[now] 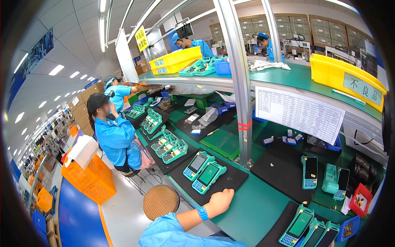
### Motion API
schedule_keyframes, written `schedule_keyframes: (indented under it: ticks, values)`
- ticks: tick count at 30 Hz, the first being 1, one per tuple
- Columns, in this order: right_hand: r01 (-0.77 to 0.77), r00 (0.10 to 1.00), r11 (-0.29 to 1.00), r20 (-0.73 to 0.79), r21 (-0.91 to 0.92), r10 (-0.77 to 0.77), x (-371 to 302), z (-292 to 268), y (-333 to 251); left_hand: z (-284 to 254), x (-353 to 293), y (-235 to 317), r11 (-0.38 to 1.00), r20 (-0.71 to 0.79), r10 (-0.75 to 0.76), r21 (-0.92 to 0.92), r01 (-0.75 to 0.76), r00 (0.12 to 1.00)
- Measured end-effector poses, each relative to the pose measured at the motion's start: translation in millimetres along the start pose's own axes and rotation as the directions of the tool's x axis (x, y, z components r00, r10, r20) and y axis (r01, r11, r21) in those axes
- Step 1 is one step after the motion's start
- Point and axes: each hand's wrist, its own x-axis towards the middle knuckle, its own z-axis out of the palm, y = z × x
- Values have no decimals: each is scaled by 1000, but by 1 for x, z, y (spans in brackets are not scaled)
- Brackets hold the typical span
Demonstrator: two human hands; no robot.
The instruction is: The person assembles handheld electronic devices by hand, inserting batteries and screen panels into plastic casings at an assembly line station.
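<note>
My left hand (220,202) rests at the near edge of a black mat (232,177), with a blue band round the wrist. Its fingers are curled closed, and whatever they may hold is hidden. Just beyond it two green handheld card terminals, one grey-screened (196,164) and one dark-screened (209,177), lie side by side on the mat. At the lower right, a green terminal (299,224) with a lit screen lies beside two more on another mat. Farther up lie a single terminal (310,172) and a terminal with its green cover part (330,181). My right hand is out of view.
A metal post (236,82) rises from the green bench, carrying a shelf with yellow bins (349,80). A red tray (361,199) of small parts sits at the right. Left of the bench are a round stool (161,202), a seated co-worker (115,138) and an orange crate (90,179).
</note>
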Motion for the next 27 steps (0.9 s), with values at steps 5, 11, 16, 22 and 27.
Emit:
schedule_keyframes:
  ticks: [5, 11, 16, 22, 27]
  values:
    - [0, 1000, 1000, 5, -1, 0, -1, -5, 4, -3, -9, 30, 983, -27, 65, -168, -69, 998]
    - [-27, 999, 996, 25, 89, 25, 4, -2, 2, 9, -10, 108, 949, 53, 149, -289, -128, 987]
    - [46, 998, 998, 32, 50, -47, 6, 2, 3, 2, -4, 162, 958, 16, 238, -172, -231, 971]
    - [32, 999, 997, 37, 68, -35, 8, -7, 16, -6, -6, 183, 896, 26, 302, -349, -274, 953]
    - [-6, 1000, 999, 31, 36, 5, 7, -7, 15, -87, -4, 122, 274, 95, 525, -960, -62, 846]
